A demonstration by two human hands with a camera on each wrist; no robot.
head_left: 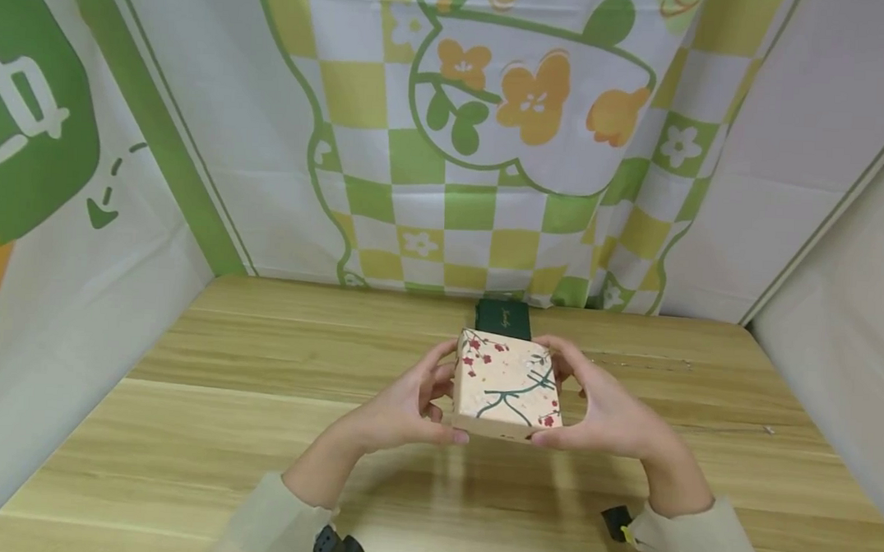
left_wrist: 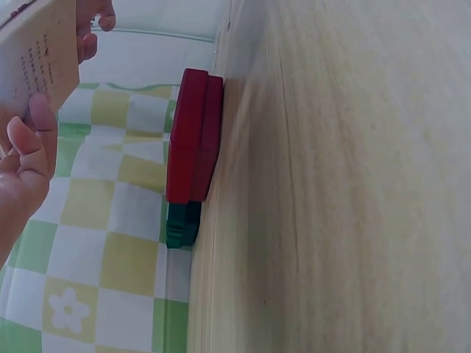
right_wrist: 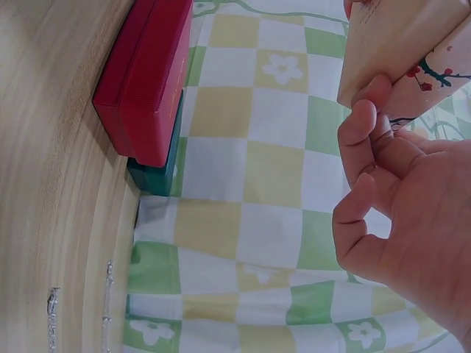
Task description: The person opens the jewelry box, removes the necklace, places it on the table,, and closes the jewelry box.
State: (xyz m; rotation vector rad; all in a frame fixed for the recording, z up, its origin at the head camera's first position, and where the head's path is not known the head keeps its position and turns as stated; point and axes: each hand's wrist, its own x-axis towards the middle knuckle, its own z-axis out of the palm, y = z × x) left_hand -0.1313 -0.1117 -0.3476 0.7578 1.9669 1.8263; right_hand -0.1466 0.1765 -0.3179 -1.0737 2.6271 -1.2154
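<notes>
A cream box [head_left: 507,382] printed with red blossoms and dark green branches is held up off the table between both hands. My left hand [head_left: 399,406] grips its left side, thumb along the near edge. On the opposite side, my right hand [head_left: 607,407] grips it with the thumb at the near corner. The left wrist view shows small lines of print on the underside of the box [left_wrist: 44,62]. Below and beyond it, a red box [left_wrist: 195,136] rests on the table, covered by the cream box in the head view. Against it stands a dark green box [head_left: 503,318].
Thin silvery chains [head_left: 638,363] lie on the wooden table [head_left: 275,359] at the right, one with a small shiny piece [head_left: 769,429]. A checked green, yellow and white curtain [head_left: 471,203] hangs along the back edge. White printed cloth walls stand left and right.
</notes>
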